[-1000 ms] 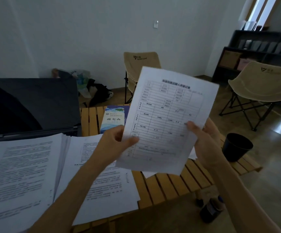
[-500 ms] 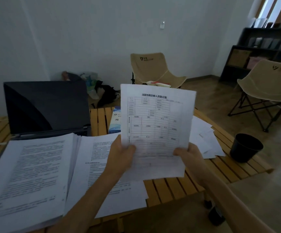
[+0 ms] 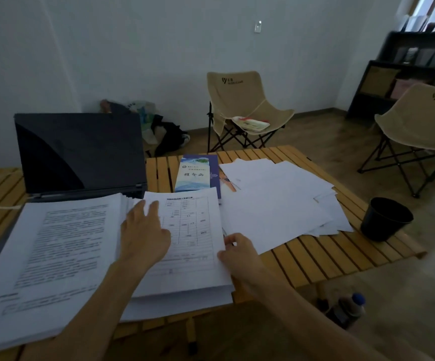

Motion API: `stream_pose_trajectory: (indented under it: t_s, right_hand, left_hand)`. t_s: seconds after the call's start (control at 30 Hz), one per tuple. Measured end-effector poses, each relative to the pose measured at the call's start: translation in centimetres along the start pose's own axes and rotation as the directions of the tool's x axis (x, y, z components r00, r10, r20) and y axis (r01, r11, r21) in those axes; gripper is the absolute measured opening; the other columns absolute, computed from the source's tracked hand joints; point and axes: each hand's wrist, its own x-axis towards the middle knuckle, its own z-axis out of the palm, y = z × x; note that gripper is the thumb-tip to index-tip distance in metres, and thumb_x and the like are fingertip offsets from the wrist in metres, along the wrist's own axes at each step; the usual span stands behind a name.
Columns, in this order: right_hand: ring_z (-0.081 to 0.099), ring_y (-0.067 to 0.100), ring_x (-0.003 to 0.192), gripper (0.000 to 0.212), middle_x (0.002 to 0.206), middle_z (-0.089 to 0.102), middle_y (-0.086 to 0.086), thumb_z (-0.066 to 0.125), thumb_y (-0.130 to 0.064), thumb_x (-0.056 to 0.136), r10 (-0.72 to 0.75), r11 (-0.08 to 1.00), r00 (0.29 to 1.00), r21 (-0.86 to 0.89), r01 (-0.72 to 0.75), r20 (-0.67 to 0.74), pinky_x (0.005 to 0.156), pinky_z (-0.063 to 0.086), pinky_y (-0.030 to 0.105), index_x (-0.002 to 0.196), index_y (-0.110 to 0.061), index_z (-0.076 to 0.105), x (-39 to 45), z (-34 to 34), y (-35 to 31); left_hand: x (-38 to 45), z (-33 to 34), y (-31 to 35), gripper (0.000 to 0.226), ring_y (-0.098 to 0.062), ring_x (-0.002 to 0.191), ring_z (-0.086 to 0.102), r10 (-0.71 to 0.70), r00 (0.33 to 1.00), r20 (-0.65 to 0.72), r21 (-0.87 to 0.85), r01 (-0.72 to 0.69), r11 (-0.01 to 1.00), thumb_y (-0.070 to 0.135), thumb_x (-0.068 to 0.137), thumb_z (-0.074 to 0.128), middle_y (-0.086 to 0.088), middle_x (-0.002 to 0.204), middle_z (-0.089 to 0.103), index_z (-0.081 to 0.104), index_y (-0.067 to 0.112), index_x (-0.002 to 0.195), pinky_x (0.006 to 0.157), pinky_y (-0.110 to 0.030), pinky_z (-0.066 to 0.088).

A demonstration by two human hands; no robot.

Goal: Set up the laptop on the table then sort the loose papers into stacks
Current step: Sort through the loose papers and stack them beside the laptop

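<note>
Lowered from mid-air, the form (image 3: 190,230) now tops our middle stack, left hand (image 3: 144,235) flat on it, right hand (image 3: 239,252) pinching its edge, one sheet sorted.

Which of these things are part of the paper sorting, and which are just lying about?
Part of the job: laptop, thick text stack, form sheet on the middle stack, loose papers, left hand, right hand.

Just lying about: booklet, black bin, bottle, folding chairs.
</note>
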Motion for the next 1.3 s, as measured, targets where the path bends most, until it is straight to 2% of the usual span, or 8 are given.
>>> stream_pose_trajectory:
  t_s: [0.2,0.3,0.37,0.43,0.53,0.93,1.13,1.3]
  right_hand:
    - [0.073,0.023,0.088,0.02,0.104,0.071,0.007,0.065,-0.005,0.092,0.013,0.995,0.983,-0.095,0.005,0.185,0.072,0.062,0.034,0.109,-0.013,0.058,-1.3,-3.0,-0.7]
    - [0.07,0.022,0.102,0.024,0.114,0.07,0.005,0.066,-0.022,0.094,-0.198,0.899,0.975,-0.415,0.141,-0.098,0.091,0.058,0.039,0.117,-0.015,0.063,0.9,-7.2,-0.6]
    - [0.04,0.029,0.14,0.061,0.148,0.047,0.01,0.06,-0.05,0.093,-0.27,0.693,0.914,-0.72,-0.034,-0.303,0.113,0.036,0.043,0.142,-0.015,0.047,2.8,-10.2,0.1]
    - [0.006,0.035,0.152,0.097,0.164,0.011,0.016,0.055,-0.07,0.086,-0.187,0.636,0.888,-0.741,-0.216,-0.419,0.121,0.012,0.049,0.156,-0.011,0.021,4.4,-12.9,1.3]
    - [0.011,0.039,0.15,0.112,0.162,0.013,0.02,0.058,-0.076,0.08,-0.067,0.701,0.856,-0.634,-0.325,-0.513,0.122,0.017,0.051,0.155,-0.005,0.014,6.2,-16.7,2.1]
    - [0.044,0.038,0.127,0.081,0.129,0.051,0.016,0.076,-0.07,0.065,-0.02,0.735,0.849,-0.584,-0.345,-0.528,0.106,0.04,0.051,0.114,-0.011,0.052,9.4,-21.4,1.9]
    - [0.061,0.024,0.075,0.016,0.086,0.063,0.015,0.063,-0.017,0.092,-0.117,0.927,0.822,-0.358,-0.111,-0.557,0.061,0.046,0.028,0.091,-0.001,0.061,7.5,-21.9,0.7]
    - [0.055,0.018,0.052,0.016,0.07,0.063,0.012,0.055,-0.012,0.092,-0.264,0.964,0.709,-0.186,0.188,-0.654,0.041,0.042,0.019,0.083,-0.003,0.065,1.5,-19.4,-5.1]
  left_hand:
    - [0.8,2.6,0.8,0.057,-0.027,0.145,0.018,0.142,0.953,0.269,0.159,-0.189,0.969,0.046,0.099,0.04,-0.002,0.161,0.016,0.025,0.031,0.152,0.116,-0.05,0.021]
    - [1.0,2.8,0.6,0.053,-0.027,0.139,0.028,0.09,0.937,0.338,0.255,-0.184,0.949,0.054,0.097,0.036,0.0,0.155,0.03,0.033,0.036,0.147,0.109,-0.053,0.028]
    - [1.1,3.0,0.5,0.053,-0.027,0.139,0.028,0.08,0.937,0.339,0.274,-0.18,0.945,0.056,0.097,0.035,0.001,0.154,0.031,0.033,0.036,0.146,0.109,-0.054,0.028]
    - [1.2,3.2,0.5,0.053,-0.028,0.14,0.026,0.076,0.935,0.347,0.282,-0.181,0.942,0.056,0.097,0.034,0.001,0.155,0.029,0.031,0.037,0.147,0.109,-0.055,0.027]
    - [1.3,3.2,0.7,0.054,-0.027,0.141,0.024,0.066,0.932,0.357,0.285,-0.176,0.942,0.055,0.098,0.033,0.001,0.157,0.026,0.028,0.037,0.148,0.111,-0.055,0.026]
    - [0.7,3.2,1.4,0.053,-0.026,0.141,0.024,0.061,0.932,0.356,0.289,-0.172,0.942,0.053,0.098,0.032,0.001,0.155,0.028,0.028,0.036,0.148,0.111,-0.055,0.025]
    - [0.5,3.6,1.6,0.053,-0.026,0.142,0.024,0.048,0.937,0.346,0.302,-0.159,0.94,0.054,0.098,0.031,0.001,0.155,0.028,0.027,0.036,0.148,0.111,-0.056,0.024]
    - [-0.4,4.0,3.0,0.063,-0.021,0.145,0.02,0.171,0.957,0.233,0.153,-0.21,0.966,0.052,0.097,0.042,0.002,0.158,0.025,0.023,0.028,0.151,0.119,-0.051,0.017]
